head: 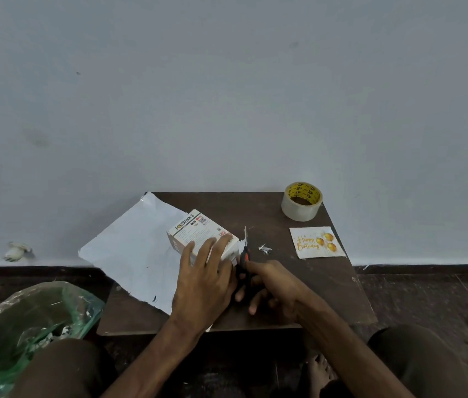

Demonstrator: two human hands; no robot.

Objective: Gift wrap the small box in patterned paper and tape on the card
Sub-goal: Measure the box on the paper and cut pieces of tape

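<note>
A small white printed box lies on a sheet of paper showing its white underside, spread over the left half of a low dark table. My left hand rests on the box's near end with straight fingers. My right hand grips scissors with red-and-black handles, the blades pointing away along the paper's right edge beside the box. A "Happy Birthday" card lies at the right of the table. A roll of clear tape stands at the far right corner.
A small scrap of cut paper lies between the scissors and the card. A green plastic bag sits on the floor at my left knee. The wall rises just behind the table. My knees and a bare foot frame the table's near edge.
</note>
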